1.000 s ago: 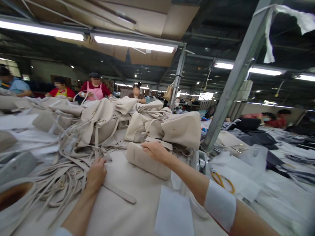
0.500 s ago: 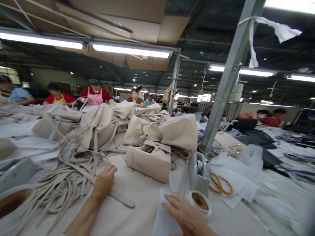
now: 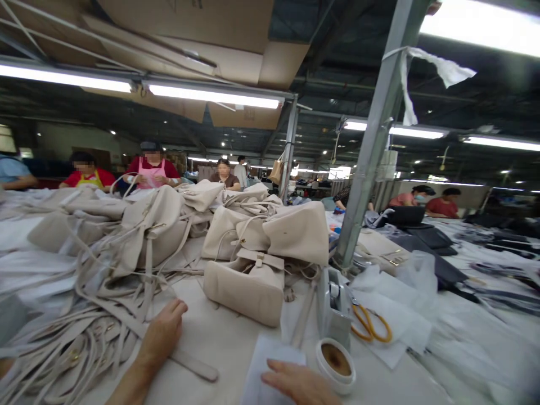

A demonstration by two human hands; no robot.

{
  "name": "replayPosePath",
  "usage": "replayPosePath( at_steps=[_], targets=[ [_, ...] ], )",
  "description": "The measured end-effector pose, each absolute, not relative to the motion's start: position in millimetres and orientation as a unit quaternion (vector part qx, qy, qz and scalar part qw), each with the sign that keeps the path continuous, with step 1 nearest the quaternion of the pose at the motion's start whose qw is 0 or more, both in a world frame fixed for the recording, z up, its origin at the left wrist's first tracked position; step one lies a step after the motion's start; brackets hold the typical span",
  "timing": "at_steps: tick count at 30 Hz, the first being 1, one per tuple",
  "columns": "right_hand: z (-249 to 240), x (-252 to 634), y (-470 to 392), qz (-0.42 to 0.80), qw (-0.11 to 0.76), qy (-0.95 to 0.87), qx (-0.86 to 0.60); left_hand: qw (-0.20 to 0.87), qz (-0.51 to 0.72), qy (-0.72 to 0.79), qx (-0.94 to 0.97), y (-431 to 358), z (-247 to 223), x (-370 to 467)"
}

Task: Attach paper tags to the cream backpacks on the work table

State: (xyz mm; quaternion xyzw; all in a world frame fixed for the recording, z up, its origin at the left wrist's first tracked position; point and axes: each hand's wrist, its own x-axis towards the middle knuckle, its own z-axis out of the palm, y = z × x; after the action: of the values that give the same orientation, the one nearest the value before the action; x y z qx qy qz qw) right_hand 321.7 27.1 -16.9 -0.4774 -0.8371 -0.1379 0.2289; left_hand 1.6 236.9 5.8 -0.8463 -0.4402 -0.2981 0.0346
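My left hand (image 3: 163, 329) is low over the table with its fingers curled together; what they hold, if anything, is hidden. A flat beige strap (image 3: 196, 365) runs beneath that hand, its rounded end sticking out to the right. My right hand (image 3: 295, 381) lies with fingers stretched out over a small stack of thin white sheets (image 3: 255, 365). Just right of it stands a round white tub (image 3: 336, 365) with brown contents. Beyond both hands a beige handbag (image 3: 242, 289) rests on its side.
Beige handbags (image 3: 295, 230) are heaped behind. Tangled straps (image 3: 80, 349) with metal fittings spread on the left. A grey tape dispenser (image 3: 333, 306) and yellow-handled scissors (image 3: 371, 326) lie right, near a metal post (image 3: 367, 152). Several people work beyond the table.
The view has turned a little to the right, so the table's things appear farther left. My right hand has drawn slightly nearer over the white sheets. My left hand stays above the strap.
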Motion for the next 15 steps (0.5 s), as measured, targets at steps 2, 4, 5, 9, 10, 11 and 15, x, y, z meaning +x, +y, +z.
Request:
replayPosePath(
  at_steps=[2,4,5,9,10,11,15],
  targets=[
    [-1.3,317.6,34.9,-0.124,0.253,-0.762,-0.583,0.037,-0.313,-0.434,-0.844,240.8,3.4,-0.5],
    [6.2,311.7,47.0,-0.109,0.216,-0.689,-0.684,0.043,-0.324,-0.427,-0.843,245.3,0.1,-2.9],
    [6.6,309.0,54.1,-0.094,0.186,-0.671,-0.712,0.047,-0.331,-0.424,-0.842,248.1,-2.0,-4.3],
    [8.9,317.7,74.6,-0.045,0.214,-0.655,-0.723,0.058,-0.362,-0.423,-0.828,260.9,-12.5,-10.6],
    [15.4,327.6,74.5,-0.032,0.271,-0.643,-0.715,0.056,-0.368,-0.426,-0.824,263.4,-14.7,-11.8],
    [25.1,340.9,72.0,-0.014,0.338,-0.621,-0.707,0.054,-0.372,-0.43,-0.821,265.2,-16.5,-12.7],
    [77.7,421.3,49.9,-0.008,0.556,-0.455,-0.695,0.042,-0.376,-0.437,-0.816,267.1,-19.2,-12.2]
  ],
)
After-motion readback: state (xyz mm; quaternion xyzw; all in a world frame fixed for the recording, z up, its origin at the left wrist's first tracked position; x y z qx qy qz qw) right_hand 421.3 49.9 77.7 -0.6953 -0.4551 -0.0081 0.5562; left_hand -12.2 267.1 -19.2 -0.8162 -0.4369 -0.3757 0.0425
